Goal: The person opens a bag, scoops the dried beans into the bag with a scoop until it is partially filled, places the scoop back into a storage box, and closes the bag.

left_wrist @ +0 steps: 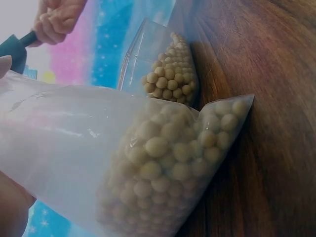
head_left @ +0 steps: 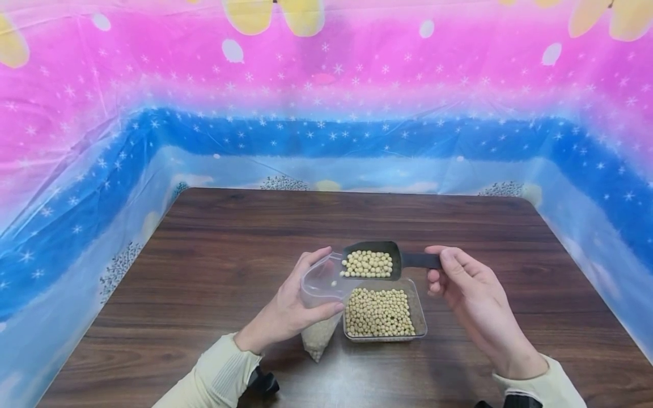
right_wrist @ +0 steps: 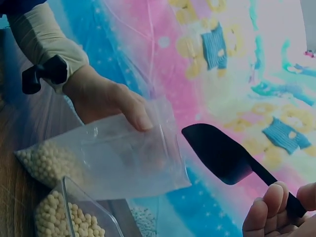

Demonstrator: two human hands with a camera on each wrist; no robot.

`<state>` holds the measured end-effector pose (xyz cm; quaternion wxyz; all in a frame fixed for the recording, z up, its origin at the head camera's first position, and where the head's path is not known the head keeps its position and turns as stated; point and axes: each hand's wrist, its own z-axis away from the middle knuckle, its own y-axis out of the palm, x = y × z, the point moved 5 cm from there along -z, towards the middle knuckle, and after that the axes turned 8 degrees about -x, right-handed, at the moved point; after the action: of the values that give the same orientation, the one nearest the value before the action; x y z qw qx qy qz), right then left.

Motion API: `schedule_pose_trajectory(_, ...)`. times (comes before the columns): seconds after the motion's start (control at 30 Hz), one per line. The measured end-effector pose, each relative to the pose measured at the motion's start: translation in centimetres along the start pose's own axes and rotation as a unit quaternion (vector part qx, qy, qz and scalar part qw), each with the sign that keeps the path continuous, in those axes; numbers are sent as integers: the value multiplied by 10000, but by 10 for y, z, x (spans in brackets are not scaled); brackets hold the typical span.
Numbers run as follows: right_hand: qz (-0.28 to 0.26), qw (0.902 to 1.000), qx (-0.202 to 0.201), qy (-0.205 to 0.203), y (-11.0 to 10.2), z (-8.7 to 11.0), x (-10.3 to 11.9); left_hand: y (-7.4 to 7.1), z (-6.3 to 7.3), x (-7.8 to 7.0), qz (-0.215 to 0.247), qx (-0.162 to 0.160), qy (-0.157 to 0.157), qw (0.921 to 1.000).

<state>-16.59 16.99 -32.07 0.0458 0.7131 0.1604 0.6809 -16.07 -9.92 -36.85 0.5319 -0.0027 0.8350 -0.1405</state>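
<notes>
A clear plastic bag [left_wrist: 59,128] stands on the table with pale round beans [left_wrist: 158,168] in its lower part. My left hand [head_left: 293,306] holds the bag near its mouth, fingers on the far side and thumb on the near side, spreading it open. My right hand [head_left: 476,303] grips the handle of a black scoop [head_left: 397,260] between thumb and fingers. Beans [head_left: 368,264] fill the scoop, whose front edge is at the bag's mouth in the head view. Below the scoop sits a clear plastic container [head_left: 419,317] holding many more beans.
The dark wooden table [head_left: 245,221] stretches behind and to both sides of the container. A pink and blue patterned cloth [head_left: 326,136] hangs around the table's back and sides.
</notes>
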Motion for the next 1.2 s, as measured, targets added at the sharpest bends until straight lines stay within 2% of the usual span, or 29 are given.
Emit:
schedule_pose_trajectory(0.2,413,9991,54,-118,11,4,2,0,1,0,-204,-55,-44,9998)
schedule_pose_trajectory(0.37,748,9964,26,-407,17,6,5,-1,1,-1,-408,-92,18,9991)
schedule_pose_trajectory(0.5,939,9935,92,-638,20,6,8,-1,1,0,-406,-102,19,9991)
schedule_pose_trajectory(0.73,1204,9898,202,-741,20,8,11,-1,1,0,-353,-91,-22,9993)
schedule_pose_trajectory(0.83,1799,9778,72,-1075,21,10,17,-1,1,-1,-310,-79,-7,9995)
schedule_pose_trajectory(0.97,2641,9500,-130,-1660,22,13,25,0,0,-1,-140,-58,-12,9999)
schedule_pose_trajectory(1.07,2762,9375,-348,-2088,23,15,31,0,0,0,-71,-56,-3,10000)
schedule_pose_trajectory(1.13,2746,9270,-738,-2446,22,17,37,0,0,0,-63,-52,-3,10000)
schedule_pose_trajectory(1.2,2746,9107,-1233,-2827,19,20,45,0,0,0,-93,-55,-6,9999)
